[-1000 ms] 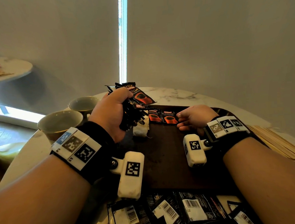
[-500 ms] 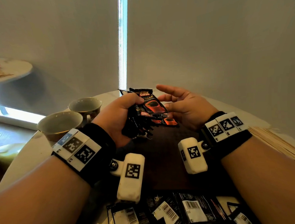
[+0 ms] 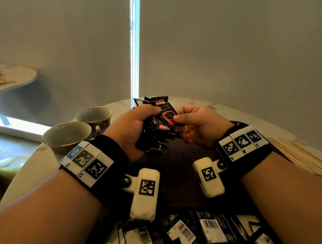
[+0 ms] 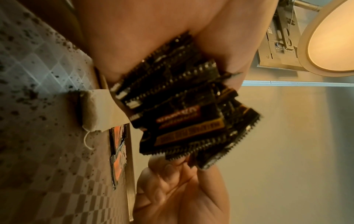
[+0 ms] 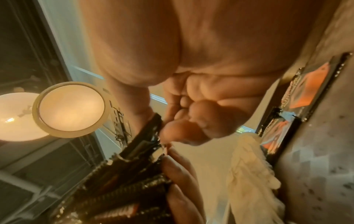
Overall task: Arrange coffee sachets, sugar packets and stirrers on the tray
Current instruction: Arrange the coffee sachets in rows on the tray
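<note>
My left hand (image 3: 138, 122) grips a thick bundle of black coffee sachets (image 3: 157, 133) a little above the dark brown tray (image 3: 181, 176). My right hand (image 3: 180, 121) pinches the top sachet (image 3: 165, 110) of that bundle between thumb and fingers. The left wrist view shows the fanned bundle (image 4: 182, 113) and the right hand's fingers (image 4: 172, 169) at its lower edge. Two sachets (image 5: 306, 91) lie flat on the tray beside a white packet (image 5: 249, 166). Wooden stirrers (image 3: 302, 156) lie in a pile to the tray's right.
Two empty cups (image 3: 66, 133) (image 3: 93, 115) stand on the marble table to the left of the tray. Several more sachets (image 3: 207, 228) lie barcode side up near the front edge. A second round table (image 3: 10, 76) stands at far left.
My right hand has lifted off the tray, where it touched a laid sachet, and come up to pinch the bundle's top sachet. The left hand keeps hold of the bundle.
</note>
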